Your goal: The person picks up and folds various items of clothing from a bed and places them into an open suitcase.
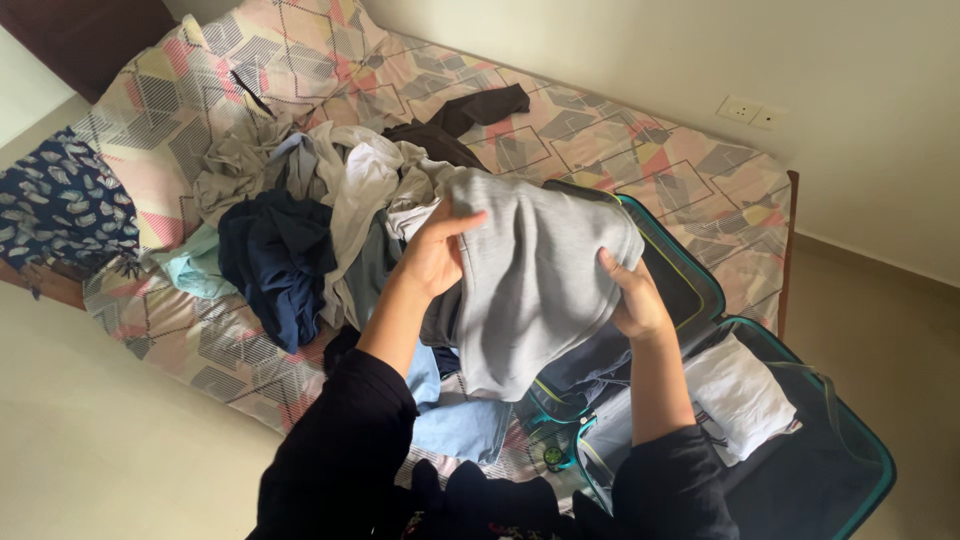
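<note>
I see my left hand and right hand, fingers closed on a grey garment, holding it above the open suitcase on the bed.

Soft, even daylight fills the view, brightest on the wall above the bed; the floor left of the bed lies dimmer. Shadows are faint, the black sleeves lose detail, and focus is mildly soft throughout, without glare

grey garment | soft knit, partly folded | held up, draped | above open suitcase
</note>
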